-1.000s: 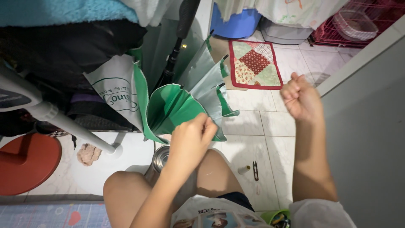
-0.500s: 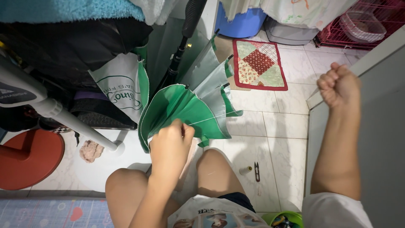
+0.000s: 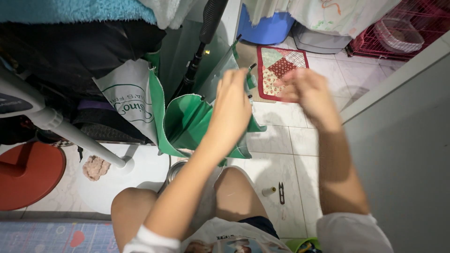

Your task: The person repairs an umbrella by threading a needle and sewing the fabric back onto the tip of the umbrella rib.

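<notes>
A green fabric umbrella [image 3: 187, 124] with a pale outer side and a black shaft stands half folded above the person's knees, its panels bunched in loose pleats over the white tiled floor [image 3: 276, 145]. The left hand [image 3: 232, 105] grips the canopy's upper edge, fingers closed on the cloth. The right hand [image 3: 307, 91], blurred, hovers just beside it; its grip cannot be told. Half a second earlier that hand was a raised fist far out to the right.

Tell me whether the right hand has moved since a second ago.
Yes. The right hand has swung left, from over the white tiles to in front of the patchwork mat, close to the left hand.
</notes>
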